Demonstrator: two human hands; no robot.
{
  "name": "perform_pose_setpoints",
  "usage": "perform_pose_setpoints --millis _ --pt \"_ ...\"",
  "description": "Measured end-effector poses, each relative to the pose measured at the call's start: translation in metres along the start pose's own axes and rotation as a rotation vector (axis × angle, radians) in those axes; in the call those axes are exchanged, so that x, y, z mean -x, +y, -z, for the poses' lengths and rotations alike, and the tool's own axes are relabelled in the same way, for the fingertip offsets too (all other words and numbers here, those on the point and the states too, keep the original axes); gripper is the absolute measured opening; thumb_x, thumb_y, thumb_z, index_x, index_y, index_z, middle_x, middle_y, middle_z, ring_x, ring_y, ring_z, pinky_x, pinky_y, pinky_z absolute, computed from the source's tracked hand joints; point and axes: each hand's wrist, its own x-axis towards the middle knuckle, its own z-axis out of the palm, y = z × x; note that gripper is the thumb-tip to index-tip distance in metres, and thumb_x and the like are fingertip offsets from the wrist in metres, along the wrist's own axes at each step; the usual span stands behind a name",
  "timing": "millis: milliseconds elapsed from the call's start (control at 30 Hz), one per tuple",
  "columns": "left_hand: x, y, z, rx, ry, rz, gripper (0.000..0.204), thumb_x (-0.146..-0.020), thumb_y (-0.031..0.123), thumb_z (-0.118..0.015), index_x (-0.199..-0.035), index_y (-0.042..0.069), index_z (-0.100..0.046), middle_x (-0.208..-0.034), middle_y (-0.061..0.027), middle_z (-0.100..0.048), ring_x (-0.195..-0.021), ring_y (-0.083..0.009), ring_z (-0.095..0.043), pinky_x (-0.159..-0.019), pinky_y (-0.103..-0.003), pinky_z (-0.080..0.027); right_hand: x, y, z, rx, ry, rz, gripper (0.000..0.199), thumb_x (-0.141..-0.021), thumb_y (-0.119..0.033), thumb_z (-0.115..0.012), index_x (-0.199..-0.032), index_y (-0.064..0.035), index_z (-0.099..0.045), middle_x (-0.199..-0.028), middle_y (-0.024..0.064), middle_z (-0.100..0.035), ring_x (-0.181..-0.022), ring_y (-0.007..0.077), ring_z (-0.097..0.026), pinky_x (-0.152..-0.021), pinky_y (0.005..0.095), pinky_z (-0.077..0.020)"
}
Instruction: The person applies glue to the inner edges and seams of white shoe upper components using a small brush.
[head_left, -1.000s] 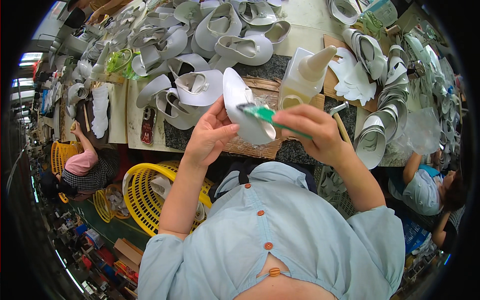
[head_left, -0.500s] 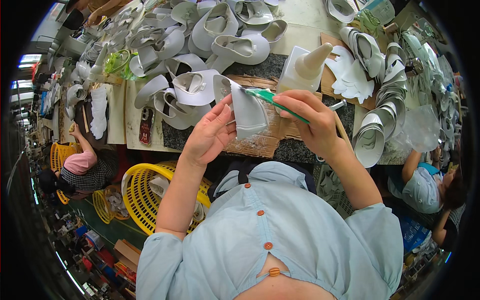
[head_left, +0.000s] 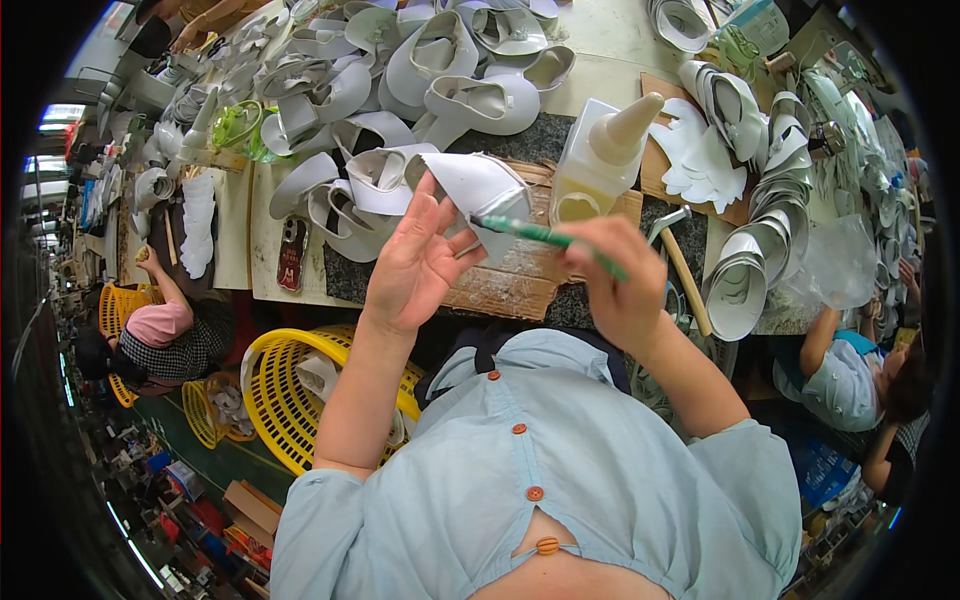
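the white shoe upper piece (head_left: 478, 190) has turned since a second ago: back then its broad pale face pointed up between the hands, half a second ago it stood narrower on edge, and now it's laid over flatter, folded end toward the glue bottle (head_left: 597, 160). the left hand (head_left: 415, 262) has opened up too, palm showing, fingers fanned out and long, with the thumb and a fingertip pinching the piece's lower edge. the right hand (head_left: 620, 285) has dropped lower and closer to the chest than before, fingers curled together round the green brush handle (head_left: 545, 236), tip of it right on the piece's underside fold.

the piece itself: white to pale grey, thin and stiff-looking, curved like a shell, one side curled under, a sharp crease where the brush meets it. it's held in the air over the near edge of the workbench (head_left: 270, 250), just above a worn wooden board (head_left: 510, 285).

behind it, a heap of the same white uppers (head_left: 440, 70) fills the far side of the workbench, more stacked at the right edge (head_left: 760, 240). a yellow basket (head_left: 290, 400) sits below the near edge.
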Motion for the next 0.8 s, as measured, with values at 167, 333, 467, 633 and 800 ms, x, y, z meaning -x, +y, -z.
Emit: perform_pose_setpoints --millis 167,333,467,633,800 --pt "0.000 0.000 -0.006 0.047 -0.003 -0.031 0.056 -0.101 0.033 -0.039 -0.148 0.016 -0.013 -0.145 -0.0103 -0.035 -0.124 -0.0314 -0.046 -0.102 -0.047 -0.039 -0.006 0.019 0.005 -0.105 0.361 -0.427 0.017 -0.095 -0.012 -0.055 -0.096 0.0036 -0.062 -0.085 0.0089 -0.062 -0.064 0.0109 -0.061 -0.058 0.0243 -0.0498" --pt "-0.003 0.001 -0.001 0.061 -0.014 -0.014 0.057 -0.100 0.025 -0.040 -0.149 0.013 -0.012 -0.148 -0.0132 -0.030 -0.129 -0.0308 -0.043 -0.105 -0.047 -0.038 0.004 0.006 -0.004 0.274 0.107 0.204 0.011 -0.084 0.000 -0.061 -0.095 0.0038 -0.062 -0.084 0.0119 -0.062 -0.068 0.0219 -0.060 -0.058 0.0306 -0.0491" --pt "0.010 0.007 0.009 0.032 0.105 -0.044 0.083 -0.082 -0.009 -0.057 -0.149 0.010 -0.012 -0.140 -0.0147 -0.037 -0.129 -0.0248 -0.040 -0.105 -0.040 -0.037 0.012 0.032 0.029 0.211 0.285 -0.103 0.012 -0.082 0.001 -0.062 -0.094 0.0034 -0.062 -0.085 0.0132 -0.062 -0.068 0.0250 -0.060 -0.059 0.0330 -0.0488" --pt "0.013 0.010 0.018 -0.119 0.126 0.011 0.090 -0.075 -0.017 -0.057 -0.149 0.010 -0.013 -0.135 -0.0145 -0.044 -0.124 -0.0236 -0.046 -0.102 -0.033 -0.040 0.050 0.102 0.025 0.311 0.011 -0.323 0.009 -0.089 -0.005 -0.059 -0.094 0.0018 -0.062 -0.076 0.0112 -0.059 -0.068 0.0204 -0.060 -0.060 0.0327 -0.0470" --pt "0.012 0.010 0.023 -0.022 0.220 0.047 0.070 -0.080 -0.013 -0.057 -0.142 0.001 -0.027 -0.119 -0.0132 -0.057 -0.112 -0.0209 -0.055 -0.100 -0.034 -0.043 0.074 0.119 0.022 0.328 0.148 -0.359 0.015 -0.095 -0.013 -0.054 -0.093 0.0003 -0.061 -0.076 0.0085 -0.061 -0.063 0.0155 -0.061 -0.055 0.0287 -0.0476"
